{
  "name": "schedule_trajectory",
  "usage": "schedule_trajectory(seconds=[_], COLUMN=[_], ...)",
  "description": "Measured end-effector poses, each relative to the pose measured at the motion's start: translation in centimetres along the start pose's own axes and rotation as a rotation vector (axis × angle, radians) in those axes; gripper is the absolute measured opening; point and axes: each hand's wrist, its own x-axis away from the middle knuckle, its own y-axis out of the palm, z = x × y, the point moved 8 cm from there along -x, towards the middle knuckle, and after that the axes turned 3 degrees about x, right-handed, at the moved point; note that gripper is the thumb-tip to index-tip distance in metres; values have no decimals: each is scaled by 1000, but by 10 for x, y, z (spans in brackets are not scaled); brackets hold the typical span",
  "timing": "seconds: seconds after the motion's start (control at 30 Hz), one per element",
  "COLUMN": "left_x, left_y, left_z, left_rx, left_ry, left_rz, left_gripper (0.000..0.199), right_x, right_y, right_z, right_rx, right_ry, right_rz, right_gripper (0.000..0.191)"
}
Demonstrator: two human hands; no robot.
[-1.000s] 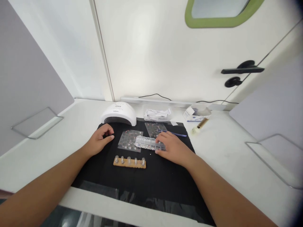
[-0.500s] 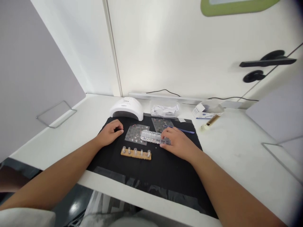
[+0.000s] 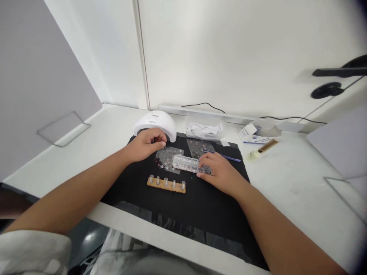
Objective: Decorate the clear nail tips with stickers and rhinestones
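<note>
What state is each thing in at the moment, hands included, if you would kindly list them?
Left hand: fingers curled, nothing visible in it.
Right hand: thumb and fingers on the clear case's right end.
Clear case: filled; lid unclear.
Brown strip: lying flat, bearing five clear posts.
Blue tweezers: lying down.
White lamp: no glow visible.
Carton: open.
Door: shut.

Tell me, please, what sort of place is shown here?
Probably a nail-art workstation, judging by the white domed lamp, the clear compartment case, and the tan strip bearing five small clear pieces.
</note>
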Motion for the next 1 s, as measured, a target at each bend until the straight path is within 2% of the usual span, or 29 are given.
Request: schedule_trajectory(seconds=[0.07,0.1,0.2,0.27,0.63,1.0], left_x=[-8,-9,-5,-1,2,0], left_y=[8,16,40,47,58,59], left_z=[-4,-6,-13,-18,-23,-24], left_rx=[7,-24,-143,-186,-286,-295], left_ry=[71,117,211,217,252,303], left_rz=[18,-9,-166,-238,-341,-337], left_gripper=[10,9,10,14,24,19], right_x=[0,0,0,0,-1,0], right_y=[0,0,1,2,0,0], right_z=[0,0,1,1,0,-4], right_rx=[-9,-13,-22,-25,-9,-17], right_ry=[-12,-18,-25,-27,-15,-50], right_rz=[7,12,14,9,12,28], right_gripper=[13,13,13,13,15,17])
